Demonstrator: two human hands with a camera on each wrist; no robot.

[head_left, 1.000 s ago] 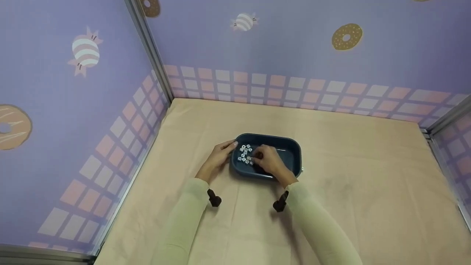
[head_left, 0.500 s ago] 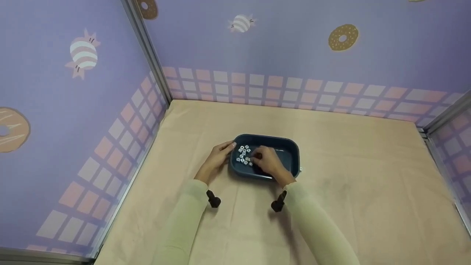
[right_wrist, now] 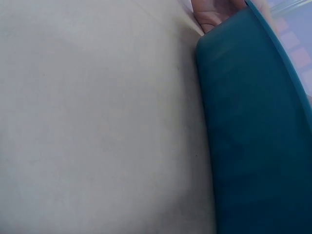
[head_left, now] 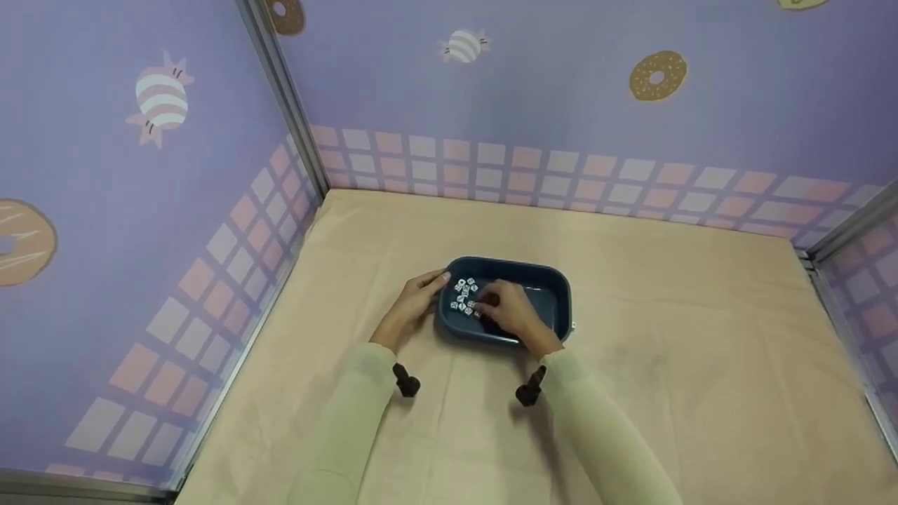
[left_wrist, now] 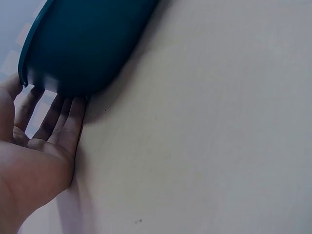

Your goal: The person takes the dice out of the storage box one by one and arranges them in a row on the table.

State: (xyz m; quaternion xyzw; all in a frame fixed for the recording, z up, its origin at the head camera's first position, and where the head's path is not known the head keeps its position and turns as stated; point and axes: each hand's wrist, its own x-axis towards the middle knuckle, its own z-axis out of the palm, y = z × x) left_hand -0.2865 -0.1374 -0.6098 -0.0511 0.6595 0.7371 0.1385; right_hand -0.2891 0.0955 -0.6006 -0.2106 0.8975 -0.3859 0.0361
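Observation:
A dark blue rectangular tray (head_left: 546,298) with rounded corners lies on the cloth. Several small white dice (head_left: 463,289) with dark markings are bunched at its left end. My left hand (head_left: 412,300) holds that end, thumb on the rim and fingers against the outer wall, as the left wrist view shows. Reaching over the near side, my right hand (head_left: 513,310) has its fingers curled inside the tray and pinches a die (head_left: 471,304) at the group's right edge. In the right wrist view the tray's outer wall (right_wrist: 253,126) hides the right fingers.
A small white piece (head_left: 573,325) lies just outside the tray's right end. Pale cloth (head_left: 673,365) covers the table. Purple patterned panels (head_left: 547,84) stand along the back and sides, joined by metal posts (head_left: 284,91).
The right fingertips shift very slightly at the edge of the dice group. The left hand and tray keep their places; the head view drifts a little.

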